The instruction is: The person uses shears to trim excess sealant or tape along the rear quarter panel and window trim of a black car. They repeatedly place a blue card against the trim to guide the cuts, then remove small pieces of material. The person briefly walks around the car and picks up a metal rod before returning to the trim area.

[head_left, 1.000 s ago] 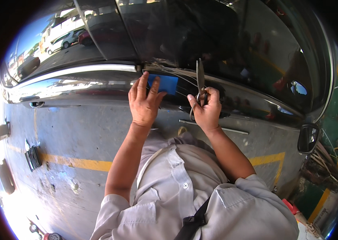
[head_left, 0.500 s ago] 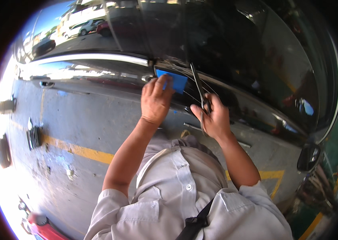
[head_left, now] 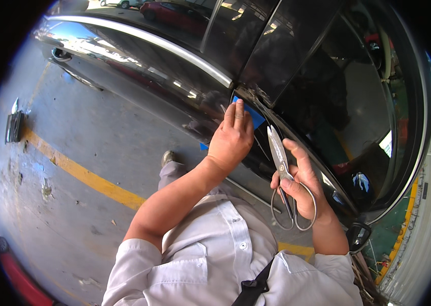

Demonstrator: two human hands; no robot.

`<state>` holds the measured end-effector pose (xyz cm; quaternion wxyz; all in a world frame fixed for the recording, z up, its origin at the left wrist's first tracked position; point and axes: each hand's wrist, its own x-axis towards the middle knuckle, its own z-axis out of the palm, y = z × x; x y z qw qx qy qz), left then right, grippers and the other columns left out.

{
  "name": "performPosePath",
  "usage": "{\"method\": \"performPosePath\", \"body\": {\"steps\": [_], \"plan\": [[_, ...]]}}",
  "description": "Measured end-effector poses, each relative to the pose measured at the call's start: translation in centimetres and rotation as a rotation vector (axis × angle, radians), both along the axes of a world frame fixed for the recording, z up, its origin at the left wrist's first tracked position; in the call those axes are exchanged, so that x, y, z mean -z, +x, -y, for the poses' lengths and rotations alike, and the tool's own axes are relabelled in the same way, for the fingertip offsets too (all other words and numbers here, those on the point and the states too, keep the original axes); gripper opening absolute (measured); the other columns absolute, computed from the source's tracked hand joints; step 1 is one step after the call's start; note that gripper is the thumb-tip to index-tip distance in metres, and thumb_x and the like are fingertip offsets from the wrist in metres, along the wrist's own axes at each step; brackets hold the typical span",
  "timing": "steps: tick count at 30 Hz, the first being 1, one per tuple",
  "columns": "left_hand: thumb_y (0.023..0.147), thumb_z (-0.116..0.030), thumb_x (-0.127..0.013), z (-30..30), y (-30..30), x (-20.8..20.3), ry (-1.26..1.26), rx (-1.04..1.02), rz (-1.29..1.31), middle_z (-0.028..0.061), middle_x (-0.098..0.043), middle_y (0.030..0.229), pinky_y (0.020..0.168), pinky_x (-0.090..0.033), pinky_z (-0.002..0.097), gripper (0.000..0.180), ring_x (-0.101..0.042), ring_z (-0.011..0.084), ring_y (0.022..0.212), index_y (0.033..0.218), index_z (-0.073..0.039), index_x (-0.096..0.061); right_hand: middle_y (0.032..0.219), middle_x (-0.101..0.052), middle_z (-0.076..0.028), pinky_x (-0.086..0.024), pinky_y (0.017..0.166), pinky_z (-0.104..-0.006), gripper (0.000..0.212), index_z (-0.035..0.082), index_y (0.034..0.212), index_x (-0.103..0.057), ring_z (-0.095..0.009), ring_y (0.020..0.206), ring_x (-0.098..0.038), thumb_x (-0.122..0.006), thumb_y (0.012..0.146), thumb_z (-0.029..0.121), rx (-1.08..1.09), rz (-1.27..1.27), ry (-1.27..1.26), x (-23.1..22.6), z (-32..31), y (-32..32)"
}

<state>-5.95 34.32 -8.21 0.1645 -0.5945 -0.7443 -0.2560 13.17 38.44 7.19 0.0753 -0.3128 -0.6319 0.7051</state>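
Note:
My left hand (head_left: 233, 136) reaches up to the black car door, its fingers pressed together on a small blue sheet (head_left: 254, 117) at the door's upper edge. The thumb is hidden behind the hand. My right hand (head_left: 301, 181) holds a pair of metal scissors (head_left: 281, 167) with large looped handles. Their blades lie nearly closed, tips up, just to the right of the blue sheet and apart from it. The trim strip beside the sheet is off, leaving a rough, worn gap (head_left: 253, 96) below the window pillar.
A bright trim strip (head_left: 144, 38) runs along the black car to the left. A side mirror (head_left: 359, 235) sits low on the right. A long thin rod (head_left: 253, 194) lies on the grey floor below the door. Yellow lines (head_left: 93, 184) cross the floor. A red vehicle (head_left: 19, 275) stands at lower left.
The view has shifted, so the car slants more steeply. The scissors have turned from edge-on to flat, and dropped lower relative to the sheet. My left hand stays at the blue sheet.

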Motion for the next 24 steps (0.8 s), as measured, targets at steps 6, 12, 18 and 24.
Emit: {"method": "performPosePath", "body": {"steps": [6, 12, 18, 24], "plan": [[0.087, -0.015, -0.062, -0.7, 1.1, -0.4, -0.060, -0.048, -0.061, 0.0371, -0.056, 0.138, 0.098, -0.058, 0.0389, 0.050, -0.056, 0.0473, 0.126, 0.135, 0.000, -0.064, 0.089, -0.067, -0.012, -0.048, 0.066, -0.0229, 0.050, 0.000, 0.135, -0.052, -0.012, 0.071, -0.059, -0.056, 0.102, 0.038, 0.038, 0.043, -0.409, -0.6, -1.0, 0.5], [0.091, -0.012, -0.058, -1.2, 2.3, -0.5, -0.080, -0.099, -0.098, 0.0414, -0.057, 0.137, 0.090, -0.061, 0.0401, 0.046, -0.056, 0.0540, 0.128, 0.133, 0.005, -0.066, 0.145, -0.050, -0.041, -0.053, 0.101, -0.0530, 0.081, -0.005, 0.143, -0.039, -0.038, 0.130, -0.062, -0.071, 0.093, 0.052, -0.177, -0.128, -0.819, 0.5, -2.4, 4.0], [0.091, -0.012, -0.057, -0.9, 2.3, -0.6, -0.140, -0.110, -0.120, 0.0390, -0.057, 0.140, 0.096, -0.058, 0.0408, 0.047, -0.055, 0.0534, 0.133, 0.131, 0.012, -0.064, 0.077, -0.063, -0.017, -0.056, 0.063, -0.0379, 0.037, 0.003, 0.105, -0.054, -0.028, 0.067, -0.067, -0.083, 0.090, 0.020, -0.242, -0.487, -0.410, 0.4, -3.2, 4.9], [0.091, -0.014, -0.057, -0.8, 2.5, -0.7, -0.149, -0.113, -0.088, 0.0403, -0.054, 0.142, 0.107, -0.052, 0.0431, 0.049, -0.053, 0.0536, 0.134, 0.131, 0.014, -0.063, 0.090, -0.056, -0.007, -0.046, 0.054, -0.0256, 0.038, -0.001, 0.103, -0.063, -0.012, 0.064, -0.052, -0.076, 0.095, 0.034, 0.089, -0.498, 0.325, 2.9, -5.5, -2.0]]}}
